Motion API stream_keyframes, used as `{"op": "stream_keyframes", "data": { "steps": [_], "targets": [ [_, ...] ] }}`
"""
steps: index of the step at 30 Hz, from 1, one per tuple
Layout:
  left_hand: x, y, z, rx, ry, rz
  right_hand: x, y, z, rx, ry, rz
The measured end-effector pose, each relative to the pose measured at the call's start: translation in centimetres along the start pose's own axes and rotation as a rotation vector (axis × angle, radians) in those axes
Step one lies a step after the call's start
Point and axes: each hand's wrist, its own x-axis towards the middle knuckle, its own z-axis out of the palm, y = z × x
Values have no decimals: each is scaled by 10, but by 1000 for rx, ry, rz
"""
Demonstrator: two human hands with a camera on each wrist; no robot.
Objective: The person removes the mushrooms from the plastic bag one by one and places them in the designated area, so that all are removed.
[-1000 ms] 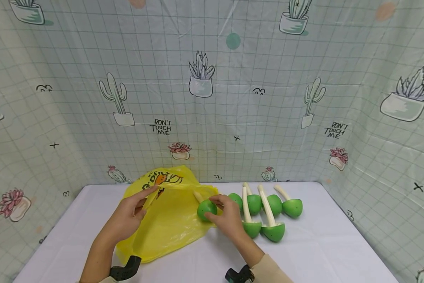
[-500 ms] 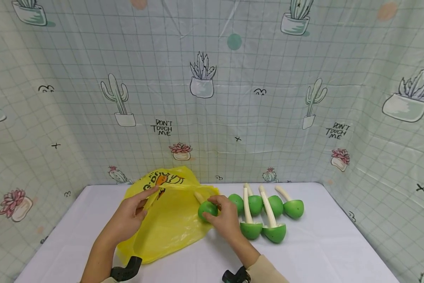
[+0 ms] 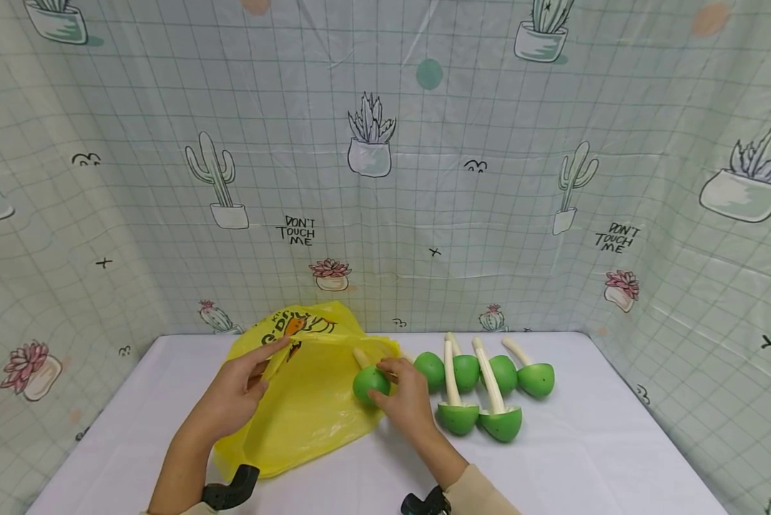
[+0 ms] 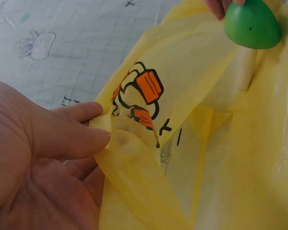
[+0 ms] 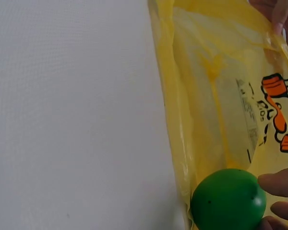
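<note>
A yellow plastic bag (image 3: 302, 422) with printed drawings lies on its side, its mouth held apart. My left hand (image 3: 231, 397) pinches the rim between thumb and fingers; the left wrist view shows the thumb (image 4: 72, 136) on the film. My right hand (image 3: 408, 400) grips a toy mushroom (image 3: 368, 386) by its rounded green cap, at the right part of the bag's mouth. The pale stem (image 4: 247, 67) points away from me, over the bag's yellow film. From the right wrist, the green cap (image 5: 225, 201) appears against the bag, fingertips at its side.
Several more green mushrooms (image 3: 501, 423) with pale stems lie in two rows right of my right hand. A white cloth (image 3: 572, 458) covers the table. Behind it hangs a checked curtain (image 3: 437, 286) printed with cacti.
My right hand and the mushroom in it have shifted slightly left, further over the bag. The left hand keeps its hold on the rim.
</note>
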Motion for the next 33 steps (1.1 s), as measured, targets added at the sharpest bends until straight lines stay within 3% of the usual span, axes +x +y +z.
{"op": "stream_keyframes", "data": {
  "steps": [8,21,33],
  "targets": [
    [0,0,-1,-2,2,10,0,2,3,-136,-2,-16],
    [-1,-3,-1,-6,12,34,-3,5,7,-162,-20,-5],
    [-1,-2,-1,6,10,16,-5,2,8,-160,-6,-10]
  ]
}}
